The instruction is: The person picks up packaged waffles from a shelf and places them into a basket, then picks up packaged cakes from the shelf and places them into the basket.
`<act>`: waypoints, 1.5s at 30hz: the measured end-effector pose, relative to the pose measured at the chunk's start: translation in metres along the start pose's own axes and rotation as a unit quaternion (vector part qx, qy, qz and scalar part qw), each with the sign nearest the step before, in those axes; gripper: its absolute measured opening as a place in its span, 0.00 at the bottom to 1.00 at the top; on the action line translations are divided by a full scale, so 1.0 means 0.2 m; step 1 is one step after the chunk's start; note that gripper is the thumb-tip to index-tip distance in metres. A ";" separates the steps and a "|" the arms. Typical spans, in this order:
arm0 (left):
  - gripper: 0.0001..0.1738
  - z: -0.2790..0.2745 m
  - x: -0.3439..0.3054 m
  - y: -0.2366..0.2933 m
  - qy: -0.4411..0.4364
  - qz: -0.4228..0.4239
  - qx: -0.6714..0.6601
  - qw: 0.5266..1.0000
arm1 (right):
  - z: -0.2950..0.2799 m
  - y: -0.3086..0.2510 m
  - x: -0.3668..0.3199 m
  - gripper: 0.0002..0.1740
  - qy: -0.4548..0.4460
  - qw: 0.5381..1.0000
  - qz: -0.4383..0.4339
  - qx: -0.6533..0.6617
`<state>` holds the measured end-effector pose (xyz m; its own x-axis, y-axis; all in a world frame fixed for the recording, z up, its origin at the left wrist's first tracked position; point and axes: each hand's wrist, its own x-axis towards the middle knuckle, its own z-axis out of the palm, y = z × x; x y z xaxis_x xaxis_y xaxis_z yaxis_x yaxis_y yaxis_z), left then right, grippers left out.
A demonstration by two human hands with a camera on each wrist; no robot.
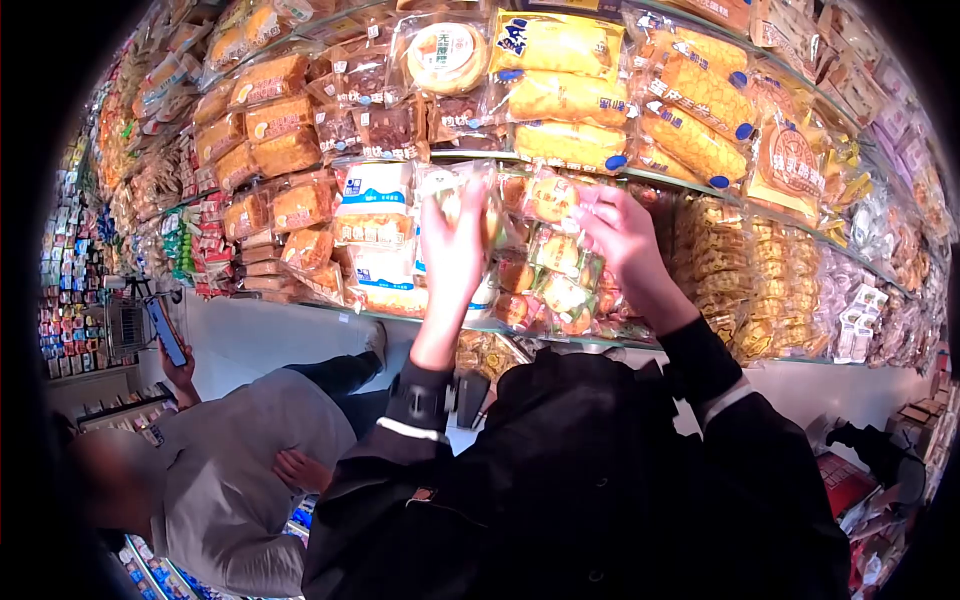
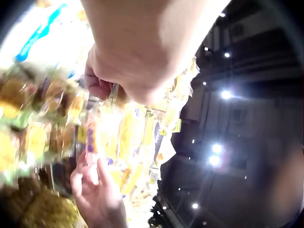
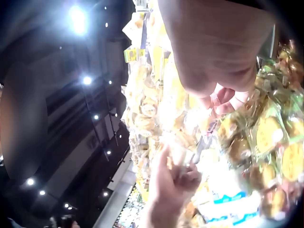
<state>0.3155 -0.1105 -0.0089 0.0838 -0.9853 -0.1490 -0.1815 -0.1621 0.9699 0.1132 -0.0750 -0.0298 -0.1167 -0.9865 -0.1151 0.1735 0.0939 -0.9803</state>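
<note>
My left hand (image 1: 453, 245) grips a clear-wrapped package (image 1: 440, 181) with a white printed front, at the front of the middle shelf. To its right, my right hand (image 1: 622, 232) pinches the edge of a small clear-wrapped round cake (image 1: 551, 198) between thumb and fingers. Several more wrapped small cakes (image 1: 560, 295) lie just below it, with green and red on their wrappers. In the right wrist view, the fingers of my left hand (image 3: 173, 185) are curled, and glare washes out what they hold. Seen from the left wrist, my right hand (image 2: 99, 192) reaches up to a wrapped piece.
Blue-and-white bread packs (image 1: 378, 190) stand left of my left hand. Yellow bags (image 1: 560, 95) fill the shelf above, and stacked yellow packs (image 1: 722, 265) lie to the right. At the left, a person in a grey top (image 1: 250, 450) holds a phone (image 1: 168, 330).
</note>
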 end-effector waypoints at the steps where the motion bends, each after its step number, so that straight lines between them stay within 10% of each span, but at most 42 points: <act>1: 0.25 0.04 0.07 0.01 0.044 0.056 0.057 0.996 | -0.01 0.05 0.04 0.15 0.002 1.000 -0.002 0.002; 10: 0.32 0.16 0.10 -0.09 0.019 0.095 0.150 0.984 | -0.02 0.18 0.06 0.18 0.159 0.986 -0.037 -0.005; 17: 0.29 0.18 0.02 -0.11 0.045 -0.013 -0.286 0.957 | -0.04 0.18 0.00 0.23 0.145 0.973 -0.125 -0.127; 24: 0.26 0.25 0.06 -0.19 0.192 0.089 0.025 0.977 | -0.08 0.15 0.00 0.29 0.141 0.836 -0.275 -0.453; 27: 0.22 0.26 0.08 -0.26 0.242 0.260 0.305 0.883 | -0.07 0.12 0.00 0.28 0.154 0.814 -0.282 -0.484; 45: 0.18 0.21 0.09 -0.28 0.142 0.380 0.335 0.851 | -0.11 0.10 0.02 0.24 0.053 0.787 -0.335 -0.516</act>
<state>0.2855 -0.1223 -0.0738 -0.0904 -0.7821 0.6166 -0.7984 0.4270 0.4246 0.0955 -0.0739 -0.0524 0.0647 -0.8492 0.5241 -0.8412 -0.3290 -0.4292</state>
